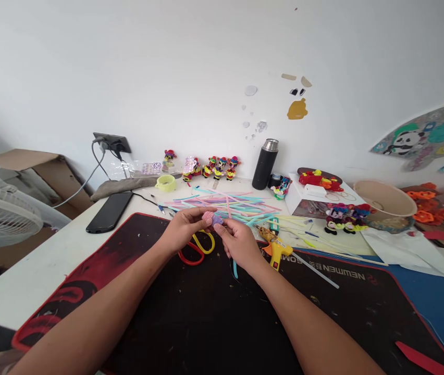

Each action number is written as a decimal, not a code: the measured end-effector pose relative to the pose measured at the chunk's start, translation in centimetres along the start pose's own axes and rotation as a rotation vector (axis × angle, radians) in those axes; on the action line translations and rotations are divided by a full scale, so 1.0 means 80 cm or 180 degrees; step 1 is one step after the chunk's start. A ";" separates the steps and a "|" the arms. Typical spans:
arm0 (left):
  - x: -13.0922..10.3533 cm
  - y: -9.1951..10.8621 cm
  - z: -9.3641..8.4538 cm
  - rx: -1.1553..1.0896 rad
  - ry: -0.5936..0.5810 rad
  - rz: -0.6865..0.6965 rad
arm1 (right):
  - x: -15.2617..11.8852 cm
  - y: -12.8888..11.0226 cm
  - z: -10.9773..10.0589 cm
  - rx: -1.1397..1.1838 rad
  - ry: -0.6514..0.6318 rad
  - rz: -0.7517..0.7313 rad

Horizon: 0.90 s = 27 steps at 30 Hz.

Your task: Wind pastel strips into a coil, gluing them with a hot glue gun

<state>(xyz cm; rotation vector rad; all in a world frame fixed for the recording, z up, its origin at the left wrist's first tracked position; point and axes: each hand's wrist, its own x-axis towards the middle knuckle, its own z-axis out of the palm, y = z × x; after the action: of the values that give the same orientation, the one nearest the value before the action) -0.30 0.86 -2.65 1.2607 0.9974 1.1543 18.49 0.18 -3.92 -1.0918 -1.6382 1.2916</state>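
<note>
Between my two hands, above the black desk mat (206, 317), is a small pink and purple fuzzy piece (212, 219) that looks made of pipe cleaner. The fingers of my left hand (185, 226) pinch its pink side. My right hand (239, 242) grips the purple side with thumb and forefinger. Below my left hand lie scissors with red and yellow handles (191, 256), their blades hidden. A short turquoise strip (235, 269) shows under my right hand. A yellow hot glue gun (279, 251) rests just right of that hand.
Behind my hands spreads a pile of pastel pipe cleaners (222, 203). Several finished figures (220, 167) line the wall. A black flask (264, 164), a white box (304, 195) and a beige bowl (386, 200) stand at the back. A phone (109, 212) and a fan (3, 213) are left.
</note>
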 end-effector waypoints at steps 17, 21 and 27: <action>0.003 0.000 0.004 -0.0691 -0.0021 -0.0113 | -0.002 -0.003 0.004 0.0380 -0.0142 0.0046; 0.003 -0.002 0.001 -0.0665 -0.0078 -0.0167 | -0.001 -0.002 0.003 0.0437 -0.0208 0.0047; 0.001 -0.001 0.001 -0.0587 -0.0072 -0.0208 | -0.001 -0.003 0.001 0.0447 -0.0245 0.0090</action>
<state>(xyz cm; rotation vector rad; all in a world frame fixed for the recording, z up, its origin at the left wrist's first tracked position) -0.17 0.96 -2.71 1.0849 0.8876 1.1514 18.39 0.01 -3.72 -0.9946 -1.5668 1.4601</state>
